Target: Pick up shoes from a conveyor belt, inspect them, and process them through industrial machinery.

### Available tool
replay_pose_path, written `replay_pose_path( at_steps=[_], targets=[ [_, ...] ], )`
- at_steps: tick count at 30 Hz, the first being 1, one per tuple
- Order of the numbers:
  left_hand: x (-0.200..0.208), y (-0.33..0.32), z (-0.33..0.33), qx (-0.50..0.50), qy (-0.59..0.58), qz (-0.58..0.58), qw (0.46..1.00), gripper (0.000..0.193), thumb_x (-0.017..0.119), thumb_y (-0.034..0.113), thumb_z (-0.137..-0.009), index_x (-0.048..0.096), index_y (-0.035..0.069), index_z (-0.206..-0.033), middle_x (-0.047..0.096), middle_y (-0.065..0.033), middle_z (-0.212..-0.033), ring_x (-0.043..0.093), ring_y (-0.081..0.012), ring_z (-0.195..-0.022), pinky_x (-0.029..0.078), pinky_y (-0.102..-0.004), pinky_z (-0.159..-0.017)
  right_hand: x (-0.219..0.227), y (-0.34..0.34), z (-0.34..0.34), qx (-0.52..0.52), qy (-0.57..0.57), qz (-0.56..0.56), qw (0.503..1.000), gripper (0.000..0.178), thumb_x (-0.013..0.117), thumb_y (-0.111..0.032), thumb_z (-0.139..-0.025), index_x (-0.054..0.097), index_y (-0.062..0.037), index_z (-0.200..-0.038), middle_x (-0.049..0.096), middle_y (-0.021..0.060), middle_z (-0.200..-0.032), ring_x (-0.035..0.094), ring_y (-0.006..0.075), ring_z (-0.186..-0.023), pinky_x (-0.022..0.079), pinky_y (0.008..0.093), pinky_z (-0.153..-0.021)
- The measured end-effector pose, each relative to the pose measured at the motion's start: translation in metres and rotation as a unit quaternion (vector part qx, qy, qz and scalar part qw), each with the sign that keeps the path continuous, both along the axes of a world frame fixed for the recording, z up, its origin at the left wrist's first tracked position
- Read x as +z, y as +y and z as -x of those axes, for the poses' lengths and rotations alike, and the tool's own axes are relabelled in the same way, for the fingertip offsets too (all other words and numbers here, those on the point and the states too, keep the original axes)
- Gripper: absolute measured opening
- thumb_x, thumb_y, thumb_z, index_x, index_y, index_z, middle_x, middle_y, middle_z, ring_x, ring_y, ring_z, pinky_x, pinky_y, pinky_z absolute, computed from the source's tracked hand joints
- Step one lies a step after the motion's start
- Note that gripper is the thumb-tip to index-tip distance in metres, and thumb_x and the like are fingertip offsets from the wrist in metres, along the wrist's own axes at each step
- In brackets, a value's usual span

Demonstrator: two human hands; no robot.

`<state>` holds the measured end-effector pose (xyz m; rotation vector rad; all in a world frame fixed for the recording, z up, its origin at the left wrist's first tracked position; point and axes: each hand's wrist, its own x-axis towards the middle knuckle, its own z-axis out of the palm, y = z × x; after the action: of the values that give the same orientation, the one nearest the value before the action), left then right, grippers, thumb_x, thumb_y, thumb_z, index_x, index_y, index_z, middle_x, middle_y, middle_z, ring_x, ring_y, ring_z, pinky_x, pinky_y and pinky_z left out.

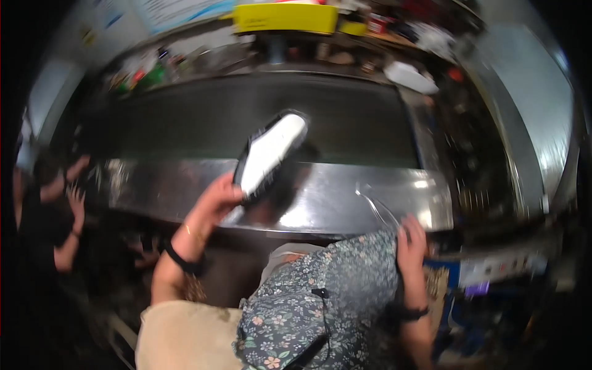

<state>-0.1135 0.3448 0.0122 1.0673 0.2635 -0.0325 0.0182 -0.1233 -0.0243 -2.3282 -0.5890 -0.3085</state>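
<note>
My left hand (223,192) is closed on one end of a shoe (274,151). The shoe is tilted, with its long white underside showing and a dark upper around its edge. It hangs above the shiny metal ledge (314,191) and the dark conveyor belt (351,123). At the right my right hand (412,243) is over the ledge's near edge. Its fingers are curled on the end of a thin, bent metal tool (382,208) that points away over the ledge. Motion smears the tool and the fingers, so its exact kind does not show.
A yellow box (285,18) sits on the far shelf among clutter. A white object (412,77) lies at the belt's far right corner. Another person's hand (76,206) is at the ledge's left end. Below right is a panel (502,269) with sockets.
</note>
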Motion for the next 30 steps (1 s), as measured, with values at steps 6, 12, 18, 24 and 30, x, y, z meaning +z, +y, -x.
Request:
replay_pose_path(
  at_steps=[6,12,18,24,30],
  targets=[
    [-0.012,-0.15,0.005,-0.275,-0.149,-0.238,0.92,0.09,0.086,0.011,-0.07,0.039,-0.003,-0.145,0.063,-0.0069,-0.121,0.06,-0.0146,-0.108,0.048,-0.0306,-0.095,0.096,0.027,-0.002,0.015,0.078,-0.281,0.956,0.05,0.057,-0.016,-0.1,0.04,-0.0052,-0.145,0.053,0.0164,-0.137,0.053,0.0189,-0.12,0.042,0.0296,-0.1],
    [-0.013,-0.272,-0.073,-0.257,-0.171,-0.23,0.923,0.046,0.059,0.023,-0.098,0.051,-0.001,-0.137,0.066,-0.0118,-0.118,0.061,-0.018,-0.109,0.047,-0.0304,-0.097,0.082,-0.036,0.076,-0.038,-0.099,-0.143,0.984,0.028,0.074,-0.015,-0.083,0.069,-0.0067,-0.109,0.071,0.011,-0.106,0.07,0.0197,-0.081,0.056,0.0291,-0.073],
    [0.018,-0.36,-0.089,-0.246,-0.087,0.031,0.965,0.035,0.045,0.031,-0.103,0.06,0.002,-0.114,0.065,-0.0096,-0.108,0.061,-0.017,-0.099,0.047,-0.0293,-0.089,0.117,-0.044,0.106,-0.043,-0.213,-0.038,0.975,0.029,0.081,-0.02,-0.072,0.071,-0.0108,-0.097,0.071,0.0111,-0.099,0.071,0.0256,-0.073,0.056,0.0323,-0.063],
    [0.001,-0.374,-0.082,-0.246,-0.108,-0.016,0.963,0.033,0.042,0.026,-0.104,0.058,0.001,-0.117,0.065,-0.0107,-0.108,0.061,-0.0179,-0.098,0.048,-0.0298,-0.087,0.107,-0.067,0.117,-0.042,-0.116,-0.105,0.987,0.026,0.077,-0.018,-0.077,0.07,-0.0095,-0.101,0.071,0.0088,-0.103,0.072,0.0256,-0.077,0.057,0.0329,-0.066],
    [0.006,-0.364,-0.071,-0.205,-0.376,-0.367,0.826,0.063,0.075,0.021,-0.08,0.049,0.001,-0.134,0.054,-0.0178,-0.133,0.051,-0.0317,-0.126,0.038,-0.0403,-0.108,0.009,-0.063,0.165,-0.125,0.063,-0.25,0.958,0.059,0.064,-0.012,-0.093,0.037,-0.0021,-0.145,0.055,0.0248,-0.134,0.052,0.0355,-0.128,0.041,0.0393,-0.106]
  ],
)
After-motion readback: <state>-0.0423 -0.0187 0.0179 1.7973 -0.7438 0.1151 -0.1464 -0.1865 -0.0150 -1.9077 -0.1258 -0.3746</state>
